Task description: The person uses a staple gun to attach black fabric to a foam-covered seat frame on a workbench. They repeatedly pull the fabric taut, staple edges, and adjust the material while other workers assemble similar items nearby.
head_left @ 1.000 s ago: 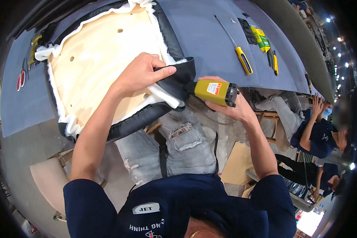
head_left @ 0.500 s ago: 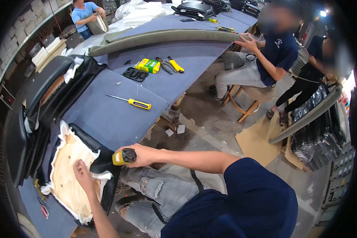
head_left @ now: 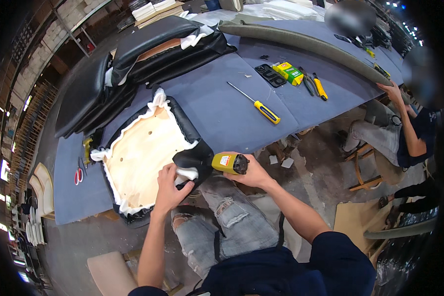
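Just over the worker's ripped grey denim jeans [head_left: 229, 207], the right hand [head_left: 254, 172] is wrapped round an olive-yellow, box-bodied power tool with a black end [head_left: 226, 162], stapler by the look; left hand [head_left: 170, 192] is apart from it, thumb and fingers spread about the fluffy white batting [head_left: 188, 173] at the near right corner, can't tell if pinching. Tool nose hidden from here, so can't call contact with the loose flap of smooth black leather-like cover [head_left: 192, 154]. I'd press the batting flat under the flap, pull the flap taut with even pleats, set the nose square to the wood, fingertips out of line. Squarish pad with a pale bare-wood face [head_left: 143, 153] lies wood up at the near edge of the blue-grey table [head_left: 217, 103], that corner seemingly overhanging: brace it, could rock under pressure. Red-handled scissors [head_left: 78, 176] left, long-shafted yellow-and-black screwdriver [head_left: 267, 112] right, both out of the way, leave them. Stack of padded black panels [head_left: 153, 44] beyond; don't shove the pad into it.
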A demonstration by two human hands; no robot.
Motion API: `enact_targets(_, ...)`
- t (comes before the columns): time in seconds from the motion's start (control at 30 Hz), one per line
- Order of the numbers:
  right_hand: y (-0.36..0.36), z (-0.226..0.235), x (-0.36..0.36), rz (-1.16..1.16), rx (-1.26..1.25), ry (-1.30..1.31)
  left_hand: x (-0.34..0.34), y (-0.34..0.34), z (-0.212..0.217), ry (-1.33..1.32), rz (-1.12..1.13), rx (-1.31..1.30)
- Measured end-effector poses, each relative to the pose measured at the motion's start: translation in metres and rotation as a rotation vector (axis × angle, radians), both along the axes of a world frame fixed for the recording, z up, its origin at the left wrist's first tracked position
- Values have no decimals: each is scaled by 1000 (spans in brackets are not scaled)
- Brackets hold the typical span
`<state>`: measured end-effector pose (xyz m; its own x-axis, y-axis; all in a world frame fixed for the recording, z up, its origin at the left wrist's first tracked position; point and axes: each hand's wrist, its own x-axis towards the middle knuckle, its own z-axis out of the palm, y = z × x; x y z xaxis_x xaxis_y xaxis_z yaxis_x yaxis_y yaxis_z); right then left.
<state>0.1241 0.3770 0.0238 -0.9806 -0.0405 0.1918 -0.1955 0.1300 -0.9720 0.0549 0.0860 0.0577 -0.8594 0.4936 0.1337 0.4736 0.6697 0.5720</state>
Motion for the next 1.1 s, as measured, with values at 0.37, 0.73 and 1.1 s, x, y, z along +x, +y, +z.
enact_targets(0.37, 36, 28, -23, -231, 248, -147, 1, 3, -19, 129, 259, 351)
enact_targets(0.73, 29, 32, -30, -152, 406, -208, 33, -7, -3, 148, 108, 33)
enact_targets(1.1, 32, 37, -28, -60, 386, -260, 22, 48, -9, 259, 180, -78)
